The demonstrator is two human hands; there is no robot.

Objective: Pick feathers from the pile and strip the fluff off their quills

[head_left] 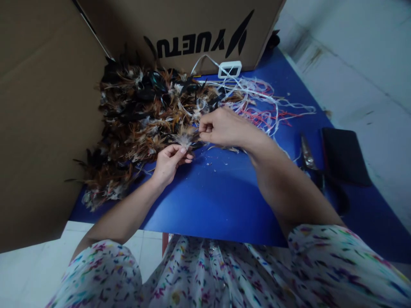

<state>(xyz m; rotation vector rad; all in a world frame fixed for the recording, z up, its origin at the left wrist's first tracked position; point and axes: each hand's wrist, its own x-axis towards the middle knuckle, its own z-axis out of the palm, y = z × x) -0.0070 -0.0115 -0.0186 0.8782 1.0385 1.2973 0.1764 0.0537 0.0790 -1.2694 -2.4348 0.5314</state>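
My left hand (171, 160) is closed, thumb against fingers, pinching the base of a small bunch of feathers (185, 139) with pale fluff and brown tips. Just to its right and a little farther off, my right hand (218, 126) has its fingers curled together near the bunch. What sits between those fingertips, if anything, is too small to make out. Behind both hands spreads a large heap of brown, black and white feathers (138, 115). Thin white and red strings (260, 100) lie tangled beyond my right hand.
Cardboard walls rise at the left (41, 119) and back, the rear box (128, 21) bearing upside-down lettering. A small white digital display (230, 69) stands before it. Scissors (307, 154) and a black flat case (345, 156) lie on the blue table (218, 205) at right.
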